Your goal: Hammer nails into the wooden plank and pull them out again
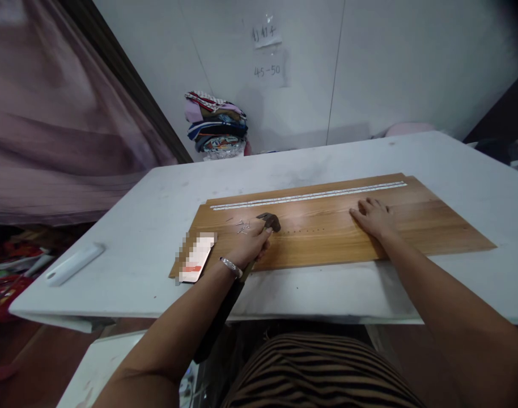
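A long wooden board [433,221] lies flat on the white table [148,232], with a pale strip [310,195] along its far edge and a row of small dots across its middle. My left hand [253,245] grips a hammer [270,221] high on the handle, its dark head resting on the board. Several loose nails [241,225] lie just left of the hammer head. My right hand [372,216] lies flat on the board with fingers stretched out, holding nothing. A silver bracelet sits on my left wrist.
A phone-like flat object [196,258] rests on the board's left corner. A white plastic bar [74,264] lies near the table's left edge. Folded fabrics [216,127] are stacked against the wall behind. A pink curtain [50,113] hangs at the left.
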Motion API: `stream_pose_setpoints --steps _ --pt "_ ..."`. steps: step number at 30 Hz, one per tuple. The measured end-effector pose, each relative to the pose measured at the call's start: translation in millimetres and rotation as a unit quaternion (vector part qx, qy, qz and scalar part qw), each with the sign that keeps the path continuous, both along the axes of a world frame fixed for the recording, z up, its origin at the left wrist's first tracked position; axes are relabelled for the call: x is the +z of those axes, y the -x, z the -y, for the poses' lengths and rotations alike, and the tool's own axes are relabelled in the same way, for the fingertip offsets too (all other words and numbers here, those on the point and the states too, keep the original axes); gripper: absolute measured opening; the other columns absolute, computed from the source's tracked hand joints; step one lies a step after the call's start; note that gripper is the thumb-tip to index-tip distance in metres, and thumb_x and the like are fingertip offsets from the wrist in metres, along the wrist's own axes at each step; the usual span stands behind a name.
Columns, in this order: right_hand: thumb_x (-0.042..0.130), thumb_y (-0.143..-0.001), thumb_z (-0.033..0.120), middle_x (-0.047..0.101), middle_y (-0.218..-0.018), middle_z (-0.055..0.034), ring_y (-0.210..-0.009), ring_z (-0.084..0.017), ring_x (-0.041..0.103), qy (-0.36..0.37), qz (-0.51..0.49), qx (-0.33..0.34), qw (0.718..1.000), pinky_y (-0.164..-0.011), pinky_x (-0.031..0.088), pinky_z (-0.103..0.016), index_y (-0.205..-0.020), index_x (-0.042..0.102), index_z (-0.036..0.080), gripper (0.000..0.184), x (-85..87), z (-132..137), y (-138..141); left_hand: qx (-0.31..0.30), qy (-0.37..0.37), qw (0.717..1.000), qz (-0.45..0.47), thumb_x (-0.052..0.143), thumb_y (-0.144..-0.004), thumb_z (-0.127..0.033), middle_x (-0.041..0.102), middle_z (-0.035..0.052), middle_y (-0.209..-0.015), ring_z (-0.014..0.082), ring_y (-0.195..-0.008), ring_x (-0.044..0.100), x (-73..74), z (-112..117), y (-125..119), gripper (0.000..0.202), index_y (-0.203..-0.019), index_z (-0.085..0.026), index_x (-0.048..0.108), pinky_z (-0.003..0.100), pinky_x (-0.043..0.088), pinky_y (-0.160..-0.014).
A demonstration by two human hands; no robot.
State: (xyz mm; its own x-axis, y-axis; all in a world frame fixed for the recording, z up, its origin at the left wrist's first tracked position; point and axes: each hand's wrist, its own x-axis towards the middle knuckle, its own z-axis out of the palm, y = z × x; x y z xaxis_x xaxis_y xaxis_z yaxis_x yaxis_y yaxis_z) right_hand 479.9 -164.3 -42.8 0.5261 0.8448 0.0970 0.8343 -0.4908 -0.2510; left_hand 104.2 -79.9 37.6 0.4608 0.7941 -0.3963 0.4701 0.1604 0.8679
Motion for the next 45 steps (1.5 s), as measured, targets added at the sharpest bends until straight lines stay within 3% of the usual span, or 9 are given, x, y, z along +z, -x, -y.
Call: stream_pose_setpoints --steps 9,18,25,30,45 --pt "0.037 -0.099 0.056 0.064 -0.136 -0.0153 -0.135 -0.034 0.050 0.000 -0.001 0.001 1.000 -0.111 0.037 -0.056 -0.110 0.067 0.025 0.044 -0.5 1 -1 -0.001 0.013 1.000 -0.003 0.057 -0.100 -0.047 0.051 -0.0082 -0.062 0.0053 -0.037 0.040 -5.3 -2 2 0.027 -0.098 -0.020 0.055 0.018 0.030 -0.038" --pt "0.037 -0.100 0.057 0.064 -0.135 -0.0158 -0.136 -0.036 0.050 -0.004 -0.002 0.004 1.000 -0.110 0.038 -0.057 -0.109 0.067 0.026 0.045 -2.5 1 -3 -0.013 -0.013 1.000 0.017 0.058 -0.100 -0.048 0.052 -0.0071 -0.060 0.0056 -0.037 0.040 3.7 -4 3 0.029 -0.102 -0.018 0.058 0.019 0.030 -0.039" --pt "0.036 -0.100 0.057 0.064 -0.136 -0.0158 -0.137 -0.035 0.049 0.002 0.004 0.003 1.000 -0.110 0.038 -0.054 -0.113 0.068 0.025 0.047 -3.4 1 -4 -0.006 -0.006 1.000 0.010 0.057 -0.101 -0.045 0.050 -0.0079 -0.059 0.0052 -0.036 0.039 -3.3 0 0 0.026 -0.098 -0.019 0.057 0.018 0.028 -0.037" --pt "0.036 -0.100 0.057 0.064 -0.136 -0.0163 -0.134 -0.036 0.051 0.001 0.002 0.007 1.000 -0.110 0.038 -0.056 -0.112 0.069 0.024 0.048 -1.9 1 -3 -0.003 0.006 1.000 0.021 0.058 -0.100 -0.048 0.049 -0.0083 -0.059 0.0053 -0.036 0.037 -4.3 1 0 0.030 -0.108 -0.019 0.060 0.018 0.027 -0.037" --pt "0.038 -0.099 0.057 0.064 -0.137 -0.0175 -0.135 -0.037 0.050 -0.001 -0.006 0.007 1.000 -0.110 0.038 -0.058 -0.106 0.068 0.023 0.046 -1.2 -1 -2 0.016 0.000 1.000 0.009 0.055 -0.101 -0.047 0.051 -0.0077 -0.061 0.0054 -0.037 0.040 6.9 3 1 0.029 -0.106 -0.018 0.057 0.018 0.031 -0.038"
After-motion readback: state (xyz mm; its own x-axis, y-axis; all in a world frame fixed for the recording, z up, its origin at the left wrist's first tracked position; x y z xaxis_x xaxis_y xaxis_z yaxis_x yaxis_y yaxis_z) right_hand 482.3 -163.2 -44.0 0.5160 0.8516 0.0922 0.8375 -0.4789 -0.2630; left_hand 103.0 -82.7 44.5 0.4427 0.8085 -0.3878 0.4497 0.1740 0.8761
